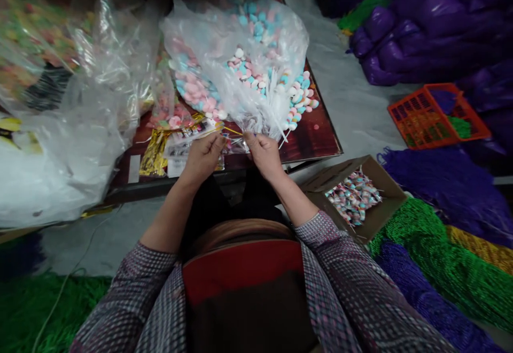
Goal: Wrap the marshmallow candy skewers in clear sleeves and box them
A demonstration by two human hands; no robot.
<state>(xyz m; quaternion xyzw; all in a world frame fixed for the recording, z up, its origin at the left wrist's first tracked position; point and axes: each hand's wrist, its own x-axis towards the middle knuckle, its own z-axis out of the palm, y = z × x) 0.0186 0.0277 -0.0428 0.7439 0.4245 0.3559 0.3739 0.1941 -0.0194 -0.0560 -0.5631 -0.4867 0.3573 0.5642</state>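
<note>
A thin gold twist tie stretches between my two hands at the table's front edge. My left hand is closed, pinching its left end between thumb and fingers. The other end is in the closed fingertips of my right hand. Just beyond lies a large clear plastic bag of pink, white and blue candies, with a pile of loose candies at its right. White sticks lie near my right hand. Left of my left hand are a bundle of gold ties and small clear wrappers.
More plastic bags cover the table's left side. Below its right corner, a cardboard box holds several wrapped lollipops. An orange crate, purple bags and green and purple strands are on the right floor.
</note>
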